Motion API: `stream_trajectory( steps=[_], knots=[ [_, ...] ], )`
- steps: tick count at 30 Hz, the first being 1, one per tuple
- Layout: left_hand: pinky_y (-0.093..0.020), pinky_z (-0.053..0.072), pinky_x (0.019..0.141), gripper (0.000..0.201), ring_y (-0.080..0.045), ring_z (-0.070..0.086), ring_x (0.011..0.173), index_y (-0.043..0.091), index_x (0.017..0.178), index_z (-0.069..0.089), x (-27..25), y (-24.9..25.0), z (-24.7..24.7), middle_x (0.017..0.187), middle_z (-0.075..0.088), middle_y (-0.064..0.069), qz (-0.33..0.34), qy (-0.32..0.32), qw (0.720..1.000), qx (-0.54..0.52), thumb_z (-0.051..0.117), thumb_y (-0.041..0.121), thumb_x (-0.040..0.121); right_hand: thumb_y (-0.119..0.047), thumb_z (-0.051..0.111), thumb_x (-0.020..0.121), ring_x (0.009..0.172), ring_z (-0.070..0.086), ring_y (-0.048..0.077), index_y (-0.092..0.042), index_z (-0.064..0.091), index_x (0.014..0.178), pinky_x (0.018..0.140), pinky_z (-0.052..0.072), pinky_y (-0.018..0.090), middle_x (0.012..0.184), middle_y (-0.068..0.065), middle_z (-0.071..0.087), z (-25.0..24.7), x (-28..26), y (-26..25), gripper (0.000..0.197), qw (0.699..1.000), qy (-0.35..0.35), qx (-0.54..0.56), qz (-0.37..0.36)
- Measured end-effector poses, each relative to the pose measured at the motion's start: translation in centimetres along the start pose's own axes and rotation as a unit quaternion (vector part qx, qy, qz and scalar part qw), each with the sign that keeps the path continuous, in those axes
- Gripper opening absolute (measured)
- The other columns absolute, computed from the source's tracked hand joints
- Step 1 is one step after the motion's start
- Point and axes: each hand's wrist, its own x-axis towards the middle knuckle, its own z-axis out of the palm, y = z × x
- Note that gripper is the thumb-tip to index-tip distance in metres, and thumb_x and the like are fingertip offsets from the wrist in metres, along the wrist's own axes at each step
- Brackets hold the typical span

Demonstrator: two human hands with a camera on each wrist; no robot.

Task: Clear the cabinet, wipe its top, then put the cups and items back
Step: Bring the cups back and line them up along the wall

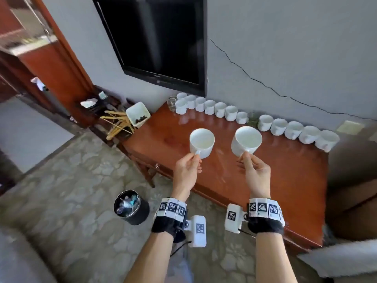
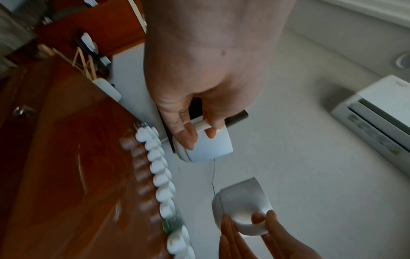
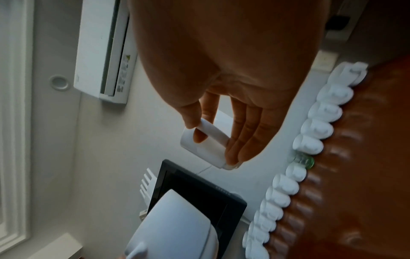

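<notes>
Cups (image 1: 228, 113) already line the cabinet (image 1: 255, 180) back edge (top looks wiped), while left hand (image 1: 186, 165) and right hand (image 1: 257, 170) each pinch one more cup by its handle, not yet placed.

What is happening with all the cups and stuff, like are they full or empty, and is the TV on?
Left hand: pinches the left cup's handle.
Right hand: pinches the right cup's handle.
Left cup: held above the cabinet, empty.
Right cup: held above the cabinet, empty.
Row of white cups: standing along the wall on the cabinet.
Cabinet top: shiny, bare in front.
TV: screen dark.
Bin: holds rubbish.
</notes>
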Motion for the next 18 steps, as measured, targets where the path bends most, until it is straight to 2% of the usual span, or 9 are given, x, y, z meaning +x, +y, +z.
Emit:
stream_trajectory(
  steps=[3, 7, 9, 14, 18],
  knots=[
    [-0.039, 0.064, 0.076, 0.024, -0.013, 0.068, 0.071, 0.015, 0.091, 0.072, 5.3, -0.9, -3.9, 0.077, 0.070, 0.003, -0.020, 0.022, 0.999, 0.011, 0.057, 0.026, 0.105, -0.039, 0.061, 0.102, 0.087, 0.073, 0.034, -0.011, 0.076, 0.085, 0.086, 0.059, 0.047, 0.083, 0.014, 0.075, 6.7, 2.9, 0.4, 0.036, 0.999, -0.019, 0.026, 0.009],
    [-0.043, 0.063, 0.081, 0.026, -0.014, 0.069, 0.075, 0.015, 0.089, 0.072, 12.9, -1.8, -7.9, 0.077, 0.070, 0.003, -0.047, 0.022, 0.998, 0.039, 0.054, 0.026, 0.105, -0.033, 0.060, 0.102, 0.077, 0.070, 0.019, -0.011, 0.076, 0.086, 0.082, 0.058, 0.042, 0.082, 0.012, 0.075, 14.4, 6.6, 0.7, 0.032, 0.999, -0.021, 0.043, 0.022],
    [-0.043, 0.063, 0.081, 0.026, -0.014, 0.069, 0.075, 0.014, 0.089, 0.072, 16.2, -2.0, -9.2, 0.078, 0.070, 0.001, -0.062, 0.022, 0.997, 0.049, 0.054, 0.025, 0.104, -0.032, 0.060, 0.103, 0.075, 0.070, 0.017, -0.010, 0.076, 0.086, 0.081, 0.058, 0.043, 0.080, 0.011, 0.075, 17.2, 8.0, 1.0, 0.032, 0.998, -0.019, 0.041, 0.034],
    [-0.041, 0.063, 0.081, 0.027, -0.016, 0.070, 0.076, 0.013, 0.087, 0.072, 22.8, -3.3, -10.0, 0.079, 0.070, -0.002, -0.104, 0.004, 0.994, 0.043, 0.054, 0.024, 0.104, -0.034, 0.062, 0.101, 0.077, 0.071, 0.021, -0.019, 0.076, 0.080, 0.087, 0.058, 0.049, 0.077, 0.005, 0.075, 21.1, 12.2, 1.9, 0.030, 0.998, -0.006, 0.018, 0.052],
    [-0.041, 0.063, 0.082, 0.027, -0.016, 0.069, 0.074, 0.012, 0.085, 0.072, 27.4, -4.6, -8.5, 0.078, 0.070, -0.003, -0.133, -0.007, 0.991, 0.026, 0.054, 0.021, 0.104, -0.034, 0.063, 0.101, 0.086, 0.073, 0.031, -0.017, 0.077, 0.082, 0.092, 0.058, 0.051, 0.080, 0.005, 0.076, 21.8, 16.4, 3.0, 0.029, 0.998, 0.008, -0.003, 0.066]
  ],
)
